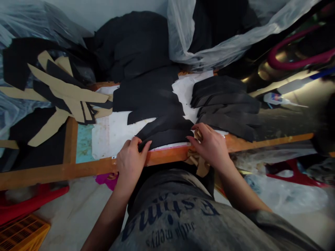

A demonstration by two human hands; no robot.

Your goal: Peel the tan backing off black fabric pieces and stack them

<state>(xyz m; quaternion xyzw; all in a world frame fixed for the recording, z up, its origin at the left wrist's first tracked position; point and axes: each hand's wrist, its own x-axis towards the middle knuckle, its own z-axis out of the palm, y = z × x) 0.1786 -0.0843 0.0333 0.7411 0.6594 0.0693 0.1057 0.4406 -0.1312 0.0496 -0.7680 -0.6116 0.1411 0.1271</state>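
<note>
Though thin, a curved matte-black piece in the pinch of both hands.

Wood-edged table, white paper, black sheets

black piece partly hidden, yellow crate cropped

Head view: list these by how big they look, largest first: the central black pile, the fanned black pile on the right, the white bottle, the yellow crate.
1. Central black pile
2. Fanned black pile on the right
3. Yellow crate, visible part only; the frame cuts it off
4. White bottle
</note>
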